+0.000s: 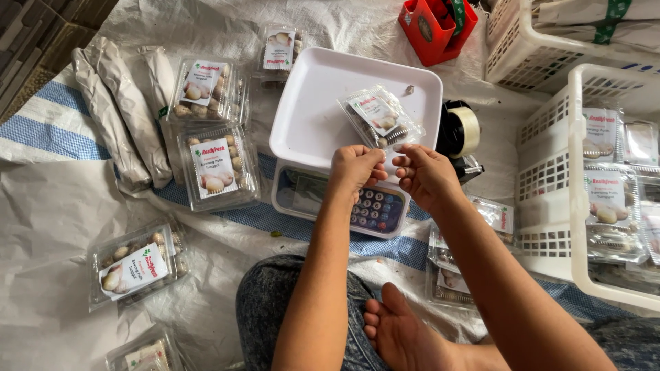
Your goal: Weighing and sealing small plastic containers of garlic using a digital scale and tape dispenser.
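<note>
My left hand (354, 168) and my right hand (423, 175) meet over the front edge of a white digital scale (309, 117). Together they pinch a small pale strip (390, 161), which looks like tape or a sticker. On the scale's tray lies a clear plastic box of mushrooms (380, 118) with a printed label, just beyond my fingertips. The scale's keypad (377, 209) shows below my hands. A tape dispenser (462, 132) stands right of the scale, close to my right hand.
More labelled mushroom boxes (216, 165) lie left of the scale, and others (134, 268) sit near my knee. Paper-wrapped rolls (113, 113) lie far left. White plastic baskets (550, 178) with boxes stand on the right. A red holder (436, 27) is at the back. My bare foot (402, 330) rests below.
</note>
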